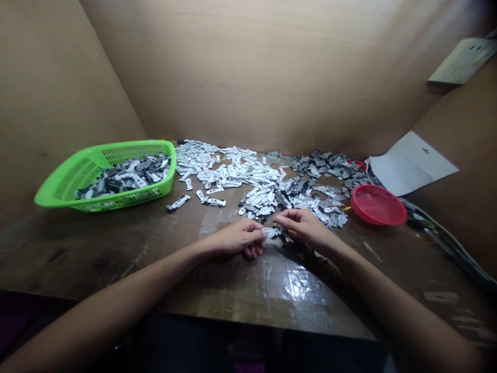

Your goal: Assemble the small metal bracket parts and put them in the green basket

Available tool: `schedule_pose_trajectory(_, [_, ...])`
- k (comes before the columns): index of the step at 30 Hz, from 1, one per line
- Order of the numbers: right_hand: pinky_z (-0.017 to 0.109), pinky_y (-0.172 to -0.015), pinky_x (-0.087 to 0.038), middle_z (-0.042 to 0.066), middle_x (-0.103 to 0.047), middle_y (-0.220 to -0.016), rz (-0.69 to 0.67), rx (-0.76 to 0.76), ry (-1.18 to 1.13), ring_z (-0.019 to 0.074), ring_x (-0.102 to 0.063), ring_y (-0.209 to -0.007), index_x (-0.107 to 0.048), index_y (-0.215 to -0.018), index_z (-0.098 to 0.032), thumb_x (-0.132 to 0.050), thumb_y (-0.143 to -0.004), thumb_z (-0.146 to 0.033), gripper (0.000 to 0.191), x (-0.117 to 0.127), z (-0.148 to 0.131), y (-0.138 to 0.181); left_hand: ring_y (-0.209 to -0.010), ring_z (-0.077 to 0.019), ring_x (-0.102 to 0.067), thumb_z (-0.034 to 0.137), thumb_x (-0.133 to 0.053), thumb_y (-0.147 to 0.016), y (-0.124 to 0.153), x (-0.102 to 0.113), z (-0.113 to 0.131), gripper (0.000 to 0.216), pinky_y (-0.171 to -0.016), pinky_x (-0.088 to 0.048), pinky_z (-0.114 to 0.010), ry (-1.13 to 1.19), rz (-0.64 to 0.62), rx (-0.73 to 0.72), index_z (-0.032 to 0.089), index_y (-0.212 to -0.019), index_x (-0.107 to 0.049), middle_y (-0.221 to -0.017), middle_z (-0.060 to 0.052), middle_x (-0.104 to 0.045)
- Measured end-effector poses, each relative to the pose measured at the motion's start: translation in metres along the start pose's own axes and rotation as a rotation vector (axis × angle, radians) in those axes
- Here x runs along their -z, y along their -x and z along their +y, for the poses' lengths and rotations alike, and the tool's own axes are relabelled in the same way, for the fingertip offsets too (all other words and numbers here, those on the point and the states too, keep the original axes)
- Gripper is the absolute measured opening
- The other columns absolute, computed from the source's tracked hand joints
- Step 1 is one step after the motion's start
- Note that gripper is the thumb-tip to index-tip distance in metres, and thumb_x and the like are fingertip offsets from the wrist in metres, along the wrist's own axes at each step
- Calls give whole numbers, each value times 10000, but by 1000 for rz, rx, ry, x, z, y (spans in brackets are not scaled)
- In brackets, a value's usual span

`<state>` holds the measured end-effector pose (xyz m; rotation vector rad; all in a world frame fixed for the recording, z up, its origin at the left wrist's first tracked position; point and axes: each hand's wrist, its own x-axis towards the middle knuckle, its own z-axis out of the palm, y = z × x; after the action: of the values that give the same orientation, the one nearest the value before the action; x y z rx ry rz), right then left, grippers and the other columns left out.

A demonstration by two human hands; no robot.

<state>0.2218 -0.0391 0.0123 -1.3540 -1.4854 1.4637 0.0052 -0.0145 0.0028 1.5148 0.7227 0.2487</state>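
So I've got one small silver part (271, 232) pinched between the thumb and fingers of my left hand (241, 238), right over the counter (174, 228) in front of me. It sticks out toward my right hand (305, 226), which is curled up close at the other end, thumb and fingertips nearly together. Can't tell whether the right one is gripping anything, it's too small and blurry there.

Just past my hands is a big messy heap: bright pieces (233, 171) spread across the middle and back, darker pieces (322, 165) bunched up behind on the right. A few strays (213, 201) lie apart at the left front of the heap, nearer to me.

Off to the left there's a green basket (50, 190) with slotted sides, a load of similar pieces in it, light and dark mixed. On the right, a red bowl (373, 216) sits just beside the heap, with a white card (411, 163) behind it and a socket (464, 61) up on the wall (272, 67). Some cables run along the right edge too.
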Motion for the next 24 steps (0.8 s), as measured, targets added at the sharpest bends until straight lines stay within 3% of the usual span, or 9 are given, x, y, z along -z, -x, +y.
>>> schedule_pose_trajectory(4, [193,-370,-144,-76,-344,-431,-70,-59,-25,40,-240,-372,-584,-705,-138,-600,-728,-515,377,3,3,1,-551,-115,-584,460,-453,-826,-1,-1,0,353,-509,-454,-221,30,18,-3,132,-732,-544,-675,-55,-611])
schedule_pose_trajectory(8, [192,-378,-141,-71,-376,-449,-102,-76,-81,34,-245,-375,-567,-679,-140,-645,-700,-478,347,3,8,0,-541,-119,-586,497,-480,-799,-3,0,0,385,-506,-462,-227,47,48,47,123,-741,-555,-660,-61,-613])
schedule_pose_trajectory(14, [193,-369,-134,-56,-417,-484,12,-71,-129,29,-261,-371,-559,-664,-130,-656,-688,-479,363,10,6,-3,-537,-114,-586,518,-576,-717,-1,10,4,392,-490,-459,-223,173,239,100,137,-802,-543,-710,-57,-630])
schedule_pose_trajectory(21, [193,-357,-135,-83,-333,-408,-8,-61,-32,37,-229,-341,-555,-653,-141,-615,-702,-527,394,10,11,-6,-525,-99,-573,419,-649,-661,-1,11,4,311,-486,-436,-197,244,205,121,131,-737,-559,-672,-48,-625])
schedule_pose_trajectory(24, [202,-388,-249,-44,-432,-456,92,52,151,66,-343,-380,-589,-692,-145,-537,-768,-522,388,14,12,-8,-522,-100,-574,390,-645,-659,-2,11,1,279,-478,-430,-192,235,212,143,138,-741,-557,-666,-41,-624])
